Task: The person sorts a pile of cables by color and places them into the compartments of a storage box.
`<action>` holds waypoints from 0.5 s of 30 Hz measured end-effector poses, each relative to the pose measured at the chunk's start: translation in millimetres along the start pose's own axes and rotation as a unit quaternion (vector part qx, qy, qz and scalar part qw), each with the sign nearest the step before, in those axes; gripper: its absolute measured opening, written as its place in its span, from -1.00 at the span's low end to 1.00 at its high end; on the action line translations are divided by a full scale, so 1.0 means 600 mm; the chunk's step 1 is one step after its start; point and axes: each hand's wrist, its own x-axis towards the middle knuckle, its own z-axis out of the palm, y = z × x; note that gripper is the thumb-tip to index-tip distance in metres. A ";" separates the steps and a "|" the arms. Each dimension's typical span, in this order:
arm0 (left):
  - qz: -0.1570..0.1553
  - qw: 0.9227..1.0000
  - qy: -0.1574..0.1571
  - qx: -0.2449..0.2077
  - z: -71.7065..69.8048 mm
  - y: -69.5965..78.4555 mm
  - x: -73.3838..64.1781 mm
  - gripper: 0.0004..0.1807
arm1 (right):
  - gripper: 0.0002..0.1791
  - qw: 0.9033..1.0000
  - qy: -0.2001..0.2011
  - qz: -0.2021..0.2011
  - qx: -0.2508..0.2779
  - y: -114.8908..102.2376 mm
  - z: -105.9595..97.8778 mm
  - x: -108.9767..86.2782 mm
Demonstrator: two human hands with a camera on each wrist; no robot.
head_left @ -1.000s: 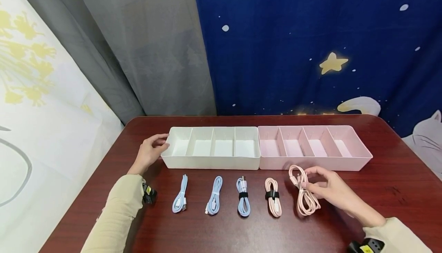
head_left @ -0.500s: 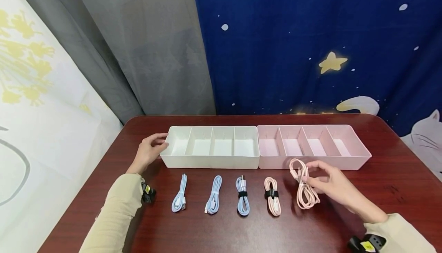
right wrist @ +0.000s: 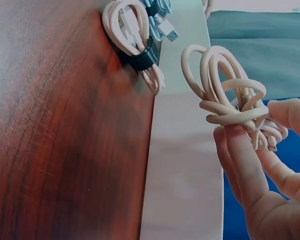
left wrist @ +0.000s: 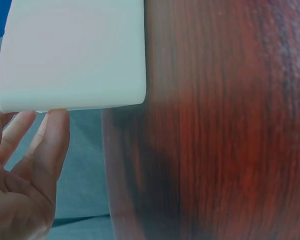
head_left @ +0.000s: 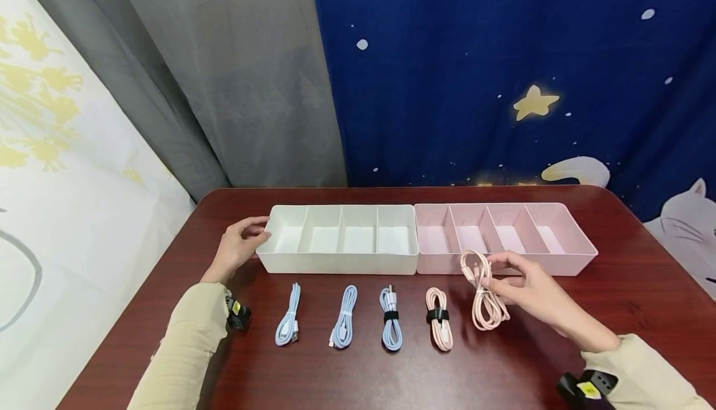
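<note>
My right hand (head_left: 528, 292) pinches a coiled pink charging cable (head_left: 485, 298) between thumb and fingers, lifted off the table before the pink divided box (head_left: 503, 265). In the right wrist view its loops (right wrist: 225, 80) stand up above the fingertips (right wrist: 235, 132), and part of the bundle is hidden behind the hand. My left hand (head_left: 237, 245) rests its fingertips against the left end of the white divided box (head_left: 341, 264). The left wrist view shows those fingers (left wrist: 52, 135) touching the box's end without wrapping round it. Both boxes stand end to end.
On the table (head_left: 358, 379), in front of the boxes, lie a blue cable (head_left: 288, 317), a second blue cable (head_left: 344, 317), a blue cable with a black strap (head_left: 391, 320) and a pink strapped cable (head_left: 439, 320). Curtains (head_left: 503, 87) hang behind the table.
My right hand has raised the pink cable off the table and moved it slightly left and toward the pink box. My left hand stays at the white box's end.
</note>
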 end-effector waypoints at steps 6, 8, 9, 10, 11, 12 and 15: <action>-0.001 1.000 0.003 -0.002 -0.001 0.002 0.000 -0.54 | -0.57 1.000 0.009 -0.002 -0.001 -0.003 0.001 0.004; -0.003 1.000 0.003 0.000 -0.001 0.001 0.001 -0.54 | -0.58 1.000 0.012 -0.002 -0.003 -0.005 0.000 0.004; -0.003 1.000 0.003 0.001 -0.001 0.001 0.000 -0.54 | -0.58 1.000 0.013 -0.002 -0.002 -0.006 0.000 0.004; -0.004 1.000 0.003 0.002 -0.001 0.001 0.000 -0.54 | -0.58 1.000 0.015 -0.003 -0.001 -0.007 0.000 0.004; -0.004 1.000 0.002 0.003 0.000 0.001 0.000 -0.54 | -0.59 1.000 0.016 -0.006 0.001 -0.008 -0.001 0.003; -0.004 1.000 0.002 0.003 0.000 0.000 0.000 -0.54 | -0.60 1.000 0.019 -0.008 0.001 -0.008 -0.001 0.003; -0.001 1.000 0.001 0.003 0.001 0.000 0.000 -0.55 | -0.62 1.000 0.026 -0.016 0.003 -0.010 -0.002 0.004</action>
